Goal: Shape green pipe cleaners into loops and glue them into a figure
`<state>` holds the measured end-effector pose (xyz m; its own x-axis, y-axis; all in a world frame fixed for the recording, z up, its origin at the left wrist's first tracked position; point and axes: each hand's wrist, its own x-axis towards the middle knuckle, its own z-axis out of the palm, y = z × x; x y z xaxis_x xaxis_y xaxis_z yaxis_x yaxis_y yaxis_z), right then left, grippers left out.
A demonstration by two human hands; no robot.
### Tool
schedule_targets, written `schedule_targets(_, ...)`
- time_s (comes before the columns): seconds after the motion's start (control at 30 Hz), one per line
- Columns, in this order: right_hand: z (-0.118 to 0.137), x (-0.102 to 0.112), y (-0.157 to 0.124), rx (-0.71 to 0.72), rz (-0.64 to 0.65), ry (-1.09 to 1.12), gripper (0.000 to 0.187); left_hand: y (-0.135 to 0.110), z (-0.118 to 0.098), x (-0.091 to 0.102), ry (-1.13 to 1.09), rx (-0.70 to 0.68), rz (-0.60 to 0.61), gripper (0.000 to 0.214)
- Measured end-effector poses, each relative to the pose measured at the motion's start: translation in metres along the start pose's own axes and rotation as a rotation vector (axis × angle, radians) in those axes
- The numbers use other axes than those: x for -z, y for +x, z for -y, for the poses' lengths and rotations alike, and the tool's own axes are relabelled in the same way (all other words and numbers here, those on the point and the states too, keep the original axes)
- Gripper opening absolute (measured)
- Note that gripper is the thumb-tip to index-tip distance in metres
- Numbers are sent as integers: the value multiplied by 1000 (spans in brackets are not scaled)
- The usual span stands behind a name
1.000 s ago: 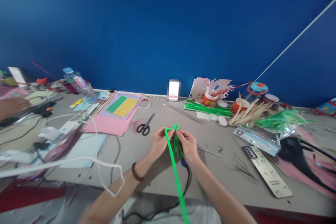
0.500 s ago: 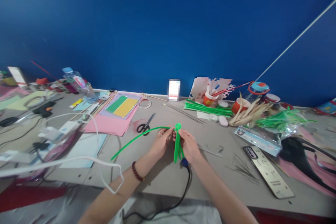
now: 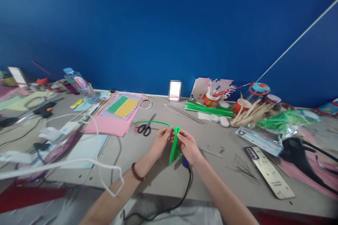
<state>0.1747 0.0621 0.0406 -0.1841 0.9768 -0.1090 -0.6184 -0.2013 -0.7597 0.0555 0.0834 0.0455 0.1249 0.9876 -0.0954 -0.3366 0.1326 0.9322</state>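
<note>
Green pipe cleaners (image 3: 173,150), bent into a small coil at the top with several strands hanging down, are held between my hands above the table. My right hand (image 3: 189,146) is closed on this bundle just below the coil. From the left side of the coil one long pipe cleaner strand (image 3: 155,122) arches out, passing over the black-handled scissors (image 3: 144,129). My left hand (image 3: 161,141) pinches that strand close to the coil, fingertips nearly meeting those of my right hand. A blue plug (image 3: 185,162) on a black cable lies below my right hand.
At the back right lie more green pipe cleaners (image 3: 208,109), beside a paper cup of pens (image 3: 210,99). A phone (image 3: 270,172) rests on the right. Coloured paper (image 3: 108,126) and a white cable (image 3: 79,163) are on the left, with a tape roll (image 3: 145,104) farther back.
The long strand's free end has swung from the lower left up and away, now crossing the scissors. The hanging strands tilt more to the left, and the coil has turned slightly.
</note>
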Motion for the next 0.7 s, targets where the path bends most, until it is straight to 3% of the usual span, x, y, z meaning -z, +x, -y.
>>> schedule_targets(0.2,-1,11,4,174,-95,-237,21,-3,-6,-2,103,-97,53,23)
schedule_targets(0.4,11,20,7,403,-117,-745,18,-3,-11,-1,81,-55,100,26)
schedule_targets(0.57,17,23,9,506,-115,-806,10,-5,-15,0,41,39,144,31)
schedule_targets(0.7,18,20,7,473,-79,-851,18,-4,-14,3,68,68,164,32)
